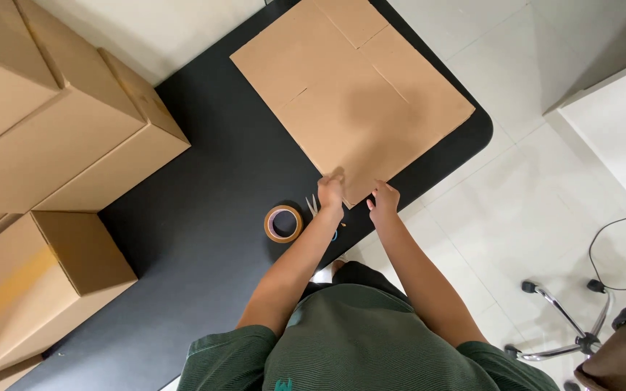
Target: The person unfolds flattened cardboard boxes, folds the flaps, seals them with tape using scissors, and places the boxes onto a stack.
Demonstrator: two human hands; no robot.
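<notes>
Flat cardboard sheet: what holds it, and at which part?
Both hands, left hand and right hand, grip the flattened cardboard box at its near corner.

A black table (204, 217) stands on a white tiled floor (530, 188), a chrome chair base (574, 326) nearby.

A flattened brown cardboard box (360, 90) lies flat on the black tabletop (211, 217), toward one o'clock, its slit flaps spread and its near corner pinched at the edge.
</notes>
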